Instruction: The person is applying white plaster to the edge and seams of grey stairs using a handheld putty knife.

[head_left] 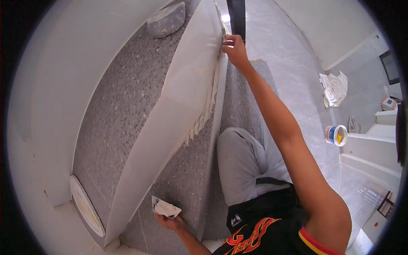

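Note:
My left hand (pixel 171 222), low in the view, grips a flat putty blade (pixel 154 203) from beneath. A lump of off-white putty (pixel 167 209) lies on the blade. My right arm reaches far forward, and my right hand (pixel 235 50) has its fingers curled at the far edge of a long white panel (pixel 148 140). Whatever those fingers hold is too small and hidden to make out. Ragged streaks of putty (pixel 199 124) run along the panel's right edge, above the grey speckled stone surface (pixel 114 106).
A grey, white-smeared plate (pixel 168 23) lies on the far stone. An oval white-rimmed piece (pixel 87 206) leans at lower left. On the right-hand floor are a white bucket (pixel 335 135) with something yellow inside and a crumpled white bag (pixel 334 88). A dark post (pixel 238 19) stands beyond my right hand.

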A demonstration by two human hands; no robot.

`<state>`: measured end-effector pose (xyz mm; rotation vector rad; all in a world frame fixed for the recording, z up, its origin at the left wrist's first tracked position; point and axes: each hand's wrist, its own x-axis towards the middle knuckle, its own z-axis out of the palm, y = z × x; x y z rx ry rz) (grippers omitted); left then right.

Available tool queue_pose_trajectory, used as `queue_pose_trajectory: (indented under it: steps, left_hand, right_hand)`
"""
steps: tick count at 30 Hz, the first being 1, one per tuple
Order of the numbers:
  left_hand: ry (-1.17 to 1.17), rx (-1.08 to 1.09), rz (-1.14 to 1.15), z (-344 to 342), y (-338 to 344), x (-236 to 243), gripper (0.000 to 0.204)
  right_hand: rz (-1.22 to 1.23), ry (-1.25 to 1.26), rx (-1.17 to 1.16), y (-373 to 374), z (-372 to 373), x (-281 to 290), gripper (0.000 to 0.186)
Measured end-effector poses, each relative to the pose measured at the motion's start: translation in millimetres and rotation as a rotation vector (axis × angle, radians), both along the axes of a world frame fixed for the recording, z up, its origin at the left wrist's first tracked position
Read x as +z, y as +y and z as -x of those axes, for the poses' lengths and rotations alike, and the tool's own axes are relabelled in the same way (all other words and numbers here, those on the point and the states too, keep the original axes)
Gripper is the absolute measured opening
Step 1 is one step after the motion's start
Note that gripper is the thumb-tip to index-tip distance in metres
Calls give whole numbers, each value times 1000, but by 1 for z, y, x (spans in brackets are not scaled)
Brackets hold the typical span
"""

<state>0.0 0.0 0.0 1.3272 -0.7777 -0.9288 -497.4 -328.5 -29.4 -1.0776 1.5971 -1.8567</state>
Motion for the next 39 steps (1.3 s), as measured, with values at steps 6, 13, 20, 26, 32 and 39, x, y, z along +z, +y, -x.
queue_pose_trajectory:
  steps: [6,13,20,26,32,39]
  left_hand:
    - [135,107,1,3,-11,-5,43]
    - [82,122,-5,12,-12,4,41]
    - [59,79,10,-1,-7,-4,38]
    - [118,132,22,-1,-6,-4,37]
    - [125,146,-27,5,-5,2,37]
    - [94,16,21,0,3,-1,38]
  right_hand:
    - [3,40,-30,-16,11,0,42]
    - [-93,303,-89,-14,6,5,37]
    - [-224,642,-61,14,-20,26,35]
    - [41,731,-18,50,-39,21,30]
    - [29,461,-32,28,3,9,30]
    - [-79,504,123,19,8,8,30]
